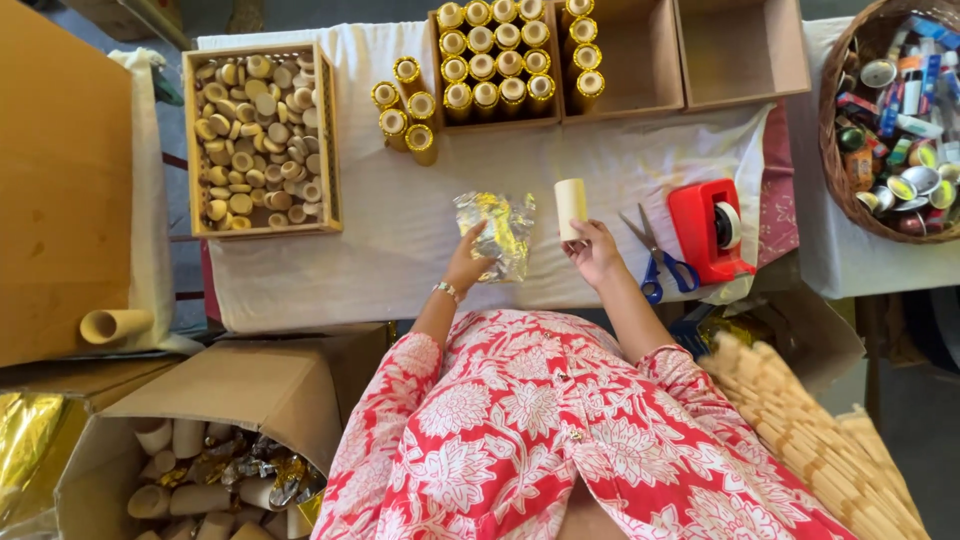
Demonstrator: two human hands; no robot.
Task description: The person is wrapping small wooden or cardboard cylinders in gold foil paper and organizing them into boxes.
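From the head camera, you are looking down at your own two hands over a worktop (380, 250) draped in white cloth. Your left hand (468, 262) is closed on the lower edge of a crinkled sheet of gold and silver foil (497, 232), which it holds up just above the cloth. Your right hand (596, 250) grips a plain cream cardboard tube (570, 208) from below, fingers wrapped round its lower end, the tube standing upright. Foil and tube are near each other but apart.

Just right of the right hand lie blue-handled scissors (655, 262), and beside them a red tape dispenser (708, 228). At the far edge, an open brown box of foil-wrapped gold tubes (495, 65) stands with a few loose gold tubes (405, 110) clustered to its left. Further left sits a shallow wooden tray of small round tan caps (258, 140). A round wicker basket (835, 150) of mixed small containers is at the far right. Below the worktop on your left, a cardboard carton (250, 390) holds bare tubes and foil scraps.
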